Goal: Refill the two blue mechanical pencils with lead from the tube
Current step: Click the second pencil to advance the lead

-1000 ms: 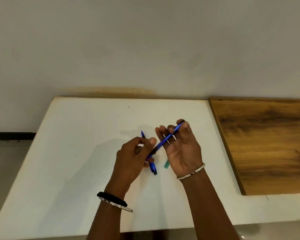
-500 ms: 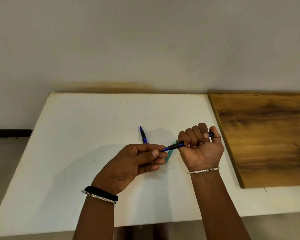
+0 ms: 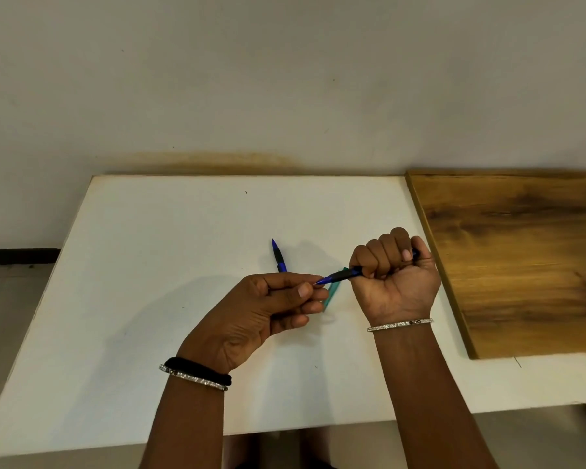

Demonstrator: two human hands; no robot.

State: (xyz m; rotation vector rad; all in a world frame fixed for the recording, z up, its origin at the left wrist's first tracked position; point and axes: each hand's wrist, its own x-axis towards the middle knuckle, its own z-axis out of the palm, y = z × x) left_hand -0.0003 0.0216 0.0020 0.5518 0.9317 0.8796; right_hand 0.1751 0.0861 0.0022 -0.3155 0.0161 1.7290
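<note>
A flat white rectangular tabletop (image 3: 149, 299) stands with its far edge against a plain off-white wall (image 3: 285, 79). A brownish stain (image 3: 217, 160) runs along the wall just above that edge. A brown wood-grain board (image 3: 521, 265) lies on the right part of the tabletop, its left edge near the right hand. A strip of grey floor and a dark skirting line (image 3: 17, 255) show to the left of the table.

The right hand (image 3: 394, 279) is closed in a fist around the first blue mechanical pencil with a black grip (image 3: 344, 275). The pencil's tip points left and slightly down; its rear end protrudes beside the thumb. The left hand (image 3: 268, 309) has thumb and forefinger pressed together right at that tip; whether a lead is pinched between them cannot be told, being too thin to resolve. The remaining left fingers are curled.

The second blue mechanical pencil with a black grip (image 3: 278, 257) lies on the tabletop beyond the left hand, tip pointing toward the wall, its lower end hidden by the knuckles. The translucent green lead tube (image 3: 332, 292) lies on the tabletop between the two hands, beneath the held pencil.

Both wrists carry thin silver bangles; the left wrist also has a black band (image 3: 197, 368).
</note>
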